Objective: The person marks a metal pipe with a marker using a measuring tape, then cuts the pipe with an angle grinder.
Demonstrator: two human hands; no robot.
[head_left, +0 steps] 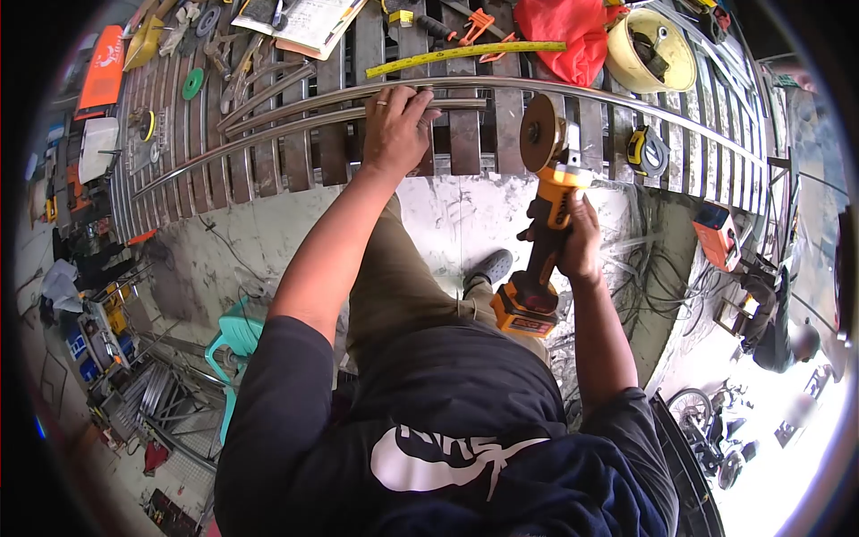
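Note:
My left hand [398, 130] is closed over thin metal rods [295, 124] that lie across the slatted metal bench [259, 170]; a ring shows on one finger. In my right hand [580, 240] is a yellow and black cordless angle grinder [553, 210], held upright with its disc [540, 132] at the bench's front edge, right of the short rod's end. A long curved metal tube [626, 100] runs behind the rods. Behind that tube lies a yellow measuring strip [465, 58].
On the bench are a yellow bucket [649, 52], a red bag [562, 36], a tape measure [648, 150], orange clamps [477, 27], a notebook [300, 22] and a green disc [192, 83]. A teal chair [234, 345] stands lower left. Another person [783, 345] is at far right.

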